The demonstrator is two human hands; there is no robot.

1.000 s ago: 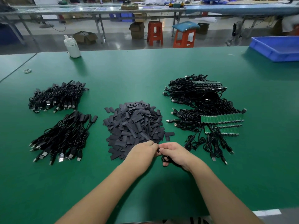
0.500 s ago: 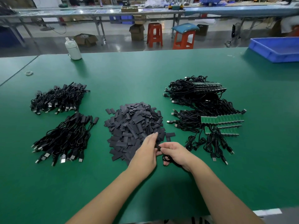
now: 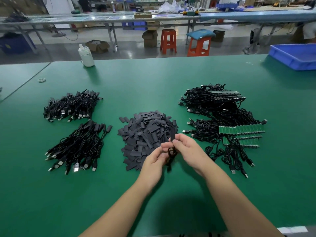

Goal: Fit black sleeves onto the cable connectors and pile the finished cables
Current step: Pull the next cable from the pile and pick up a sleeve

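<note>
Fingers of the right hand (image 3: 189, 151) pinch a sleeved cable (image 3: 171, 142) upright at frame centre, left hand (image 3: 154, 160) curled on its coil below, over the sleeve heap (image 3: 145, 134) on the green table (image 3: 153, 82).

No text, label, brand or number can be read anywhere in the view. The white bottle (image 3: 86, 56) at the far left of the green table (image 3: 153, 79) shows a plain side. The cardboard boxes (image 3: 149, 38) on the floor beyond may carry print, but they are too small and blurred to tell.
</note>
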